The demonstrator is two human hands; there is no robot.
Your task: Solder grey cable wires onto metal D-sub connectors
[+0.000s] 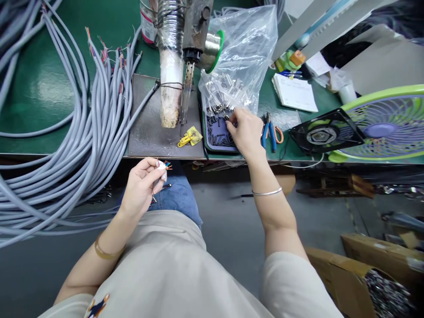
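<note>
My left hand [143,184] is closed around the end of a grey cable [163,166], whose stripped coloured wires stick out past my fingertips, just below the bench edge. My right hand [245,130] reaches over a small dark tray [215,132] of little metal parts at the front of the bench. Its fingertips pinch together at the tray's far side, on a small metal part too tiny to name. A clear plastic bag [243,53] with more metal parts lies right behind the tray.
A big bundle of grey cables [82,132] drapes over the green bench on the left. A soldering fixture [185,48] stands over a dark metal plate [149,123]. Blue-handled pliers [268,132], a notepad [294,92], a black fan [326,131] and a green fan [387,123] sit to the right.
</note>
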